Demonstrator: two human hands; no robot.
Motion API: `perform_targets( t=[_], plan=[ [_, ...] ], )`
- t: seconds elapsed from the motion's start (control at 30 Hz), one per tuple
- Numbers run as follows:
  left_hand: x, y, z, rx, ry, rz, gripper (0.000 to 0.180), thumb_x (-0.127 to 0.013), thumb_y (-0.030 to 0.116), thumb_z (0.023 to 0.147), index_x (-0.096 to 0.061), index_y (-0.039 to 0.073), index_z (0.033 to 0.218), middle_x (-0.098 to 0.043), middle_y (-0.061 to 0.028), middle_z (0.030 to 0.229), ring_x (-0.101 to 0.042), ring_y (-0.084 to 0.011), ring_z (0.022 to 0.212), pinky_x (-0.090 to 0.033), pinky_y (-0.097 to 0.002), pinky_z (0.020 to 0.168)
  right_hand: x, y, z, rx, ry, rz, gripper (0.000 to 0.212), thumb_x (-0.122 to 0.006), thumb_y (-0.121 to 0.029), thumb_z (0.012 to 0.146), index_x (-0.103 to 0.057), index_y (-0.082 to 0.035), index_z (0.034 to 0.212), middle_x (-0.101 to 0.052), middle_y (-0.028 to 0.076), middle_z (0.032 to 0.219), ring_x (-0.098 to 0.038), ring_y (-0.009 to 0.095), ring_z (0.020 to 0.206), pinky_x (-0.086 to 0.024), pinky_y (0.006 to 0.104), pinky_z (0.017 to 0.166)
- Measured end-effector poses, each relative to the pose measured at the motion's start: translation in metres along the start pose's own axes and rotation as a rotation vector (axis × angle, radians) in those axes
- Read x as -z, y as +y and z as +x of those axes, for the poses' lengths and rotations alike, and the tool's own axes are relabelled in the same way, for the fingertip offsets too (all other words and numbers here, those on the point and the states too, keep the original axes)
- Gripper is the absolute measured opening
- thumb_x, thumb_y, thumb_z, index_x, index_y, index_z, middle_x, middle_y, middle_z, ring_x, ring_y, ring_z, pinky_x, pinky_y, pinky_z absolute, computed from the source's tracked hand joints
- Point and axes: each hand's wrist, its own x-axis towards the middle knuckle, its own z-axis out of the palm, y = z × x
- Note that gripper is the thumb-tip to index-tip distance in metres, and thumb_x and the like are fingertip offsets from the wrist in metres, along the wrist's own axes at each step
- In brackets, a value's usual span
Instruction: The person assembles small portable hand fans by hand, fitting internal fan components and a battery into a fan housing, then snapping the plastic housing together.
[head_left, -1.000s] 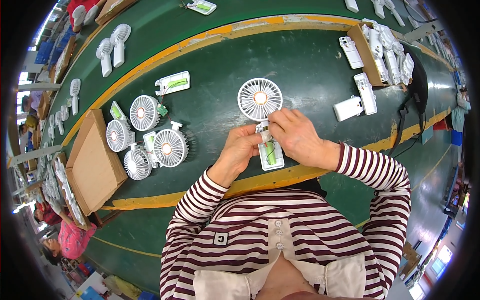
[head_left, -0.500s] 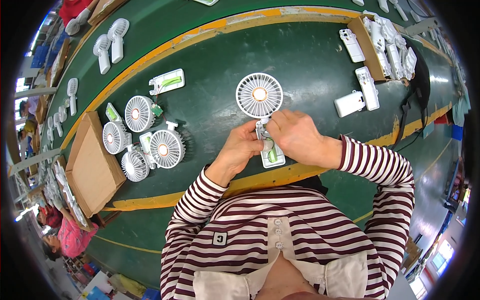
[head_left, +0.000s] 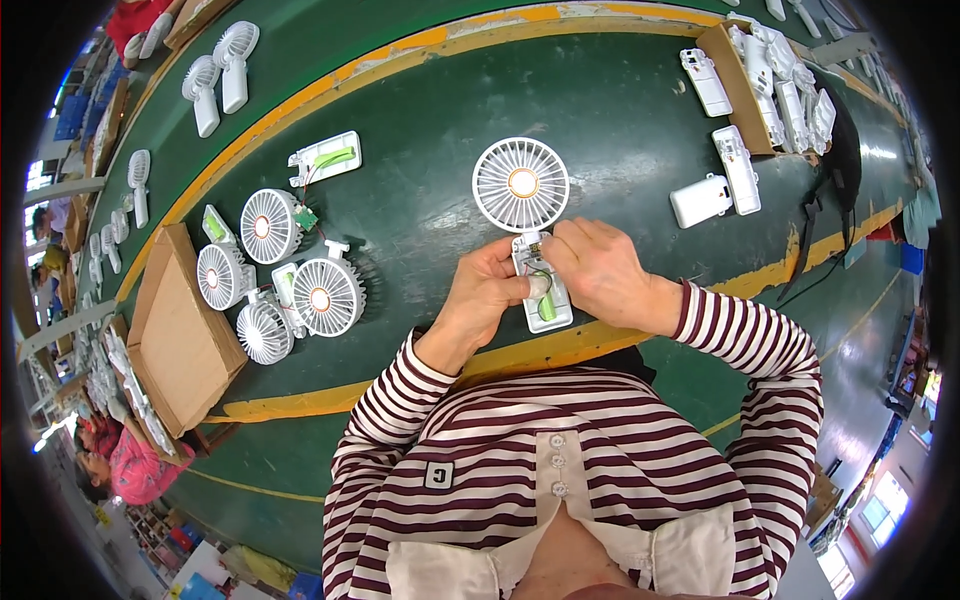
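Observation:
A white handheld fan (head_left: 521, 184) with an orange-ringed hub lies in front of me, its head pointing away. Its handle is an open shell (head_left: 545, 314), with a green battery and thin wires showing inside. My left hand (head_left: 480, 297) grips this handle from the left, thumb pressed over the shell near the wires. From the right, my right hand (head_left: 598, 268) bends over the top of the handle, just below the fan head. Its fingers are closed at the fan's neck; what they pinch there is hidden behind them.
At left lie several partly assembled fans (head_left: 321, 297), an open battery shell (head_left: 330, 158) and a shallow cardboard box (head_left: 182, 345). A carton of white casings (head_left: 719, 54) stands at far right, with loose casings (head_left: 701, 201) nearby. Finished-looking fans (head_left: 233, 70) rest beyond the yellow edge.
The view has shifted slightly, so the table items appear a little displaced. My right hand's fingers have changed posture slightly at the fan's neck. My left hand keeps its grip on the handle.

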Motion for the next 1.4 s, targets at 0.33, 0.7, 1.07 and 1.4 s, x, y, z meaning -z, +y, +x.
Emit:
perform_targets(
  t=[0.33,0.7,1.07,1.4],
  plan=[
    [-0.001,-0.001,0.001,-0.027,0.000,0.087,0.034,-0.054,-0.008,0.074,-0.053,-0.003,0.107,-0.061,-0.0071,0.091,-0.060,-0.0138,0.078,-0.050,-0.0267,0.071,-0.007,0.005,-0.004,-0.034,0.114,0.111,0.020,-0.060,-0.005,0.059,-0.047,-0.003,0.074,-0.046,0.008,0.070,-0.051,0.025,0.062,-0.042,0.0344,0.053],
    [0.001,0.019,0.006,0.147,0.006,0.110,0.025,-0.055,0.012,0.084,-0.054,-0.004,0.104,-0.060,-0.0089,0.094,-0.061,-0.0156,0.079,-0.052,-0.0305,0.070,0.005,0.009,-0.001,-0.073,-0.013,0.191,0.013,-0.057,-0.001,0.066,-0.050,-0.002,0.078,-0.052,0.010,0.075,-0.055,0.028,0.069,-0.045,0.0369,0.056],
    [0.006,0.006,0.007,-0.177,0.099,0.033,0.019,-0.057,0.002,0.082,-0.057,-0.003,0.100,-0.063,-0.0073,0.087,-0.061,-0.0126,0.073,-0.051,-0.0254,0.065,-0.008,-0.005,-0.008,-0.449,0.175,0.600,0.022,-0.053,0.005,0.071,-0.052,0.001,0.093,-0.053,0.010,0.078,-0.055,0.022,0.065,-0.045,0.0308,0.057],
    [0.003,0.011,0.003,-0.281,0.101,-0.013,0.024,-0.060,0.002,0.079,-0.057,-0.003,0.102,-0.064,-0.0113,0.096,-0.062,-0.0133,0.078,-0.051,-0.0243,0.065,-0.019,-0.018,0.001,-0.706,0.215,0.791,0.036,-0.059,-0.001,0.075,-0.046,0.005,0.108,-0.051,0.005,0.078,-0.049,0.010,0.064,-0.044,0.0245,0.058]
  ],
)
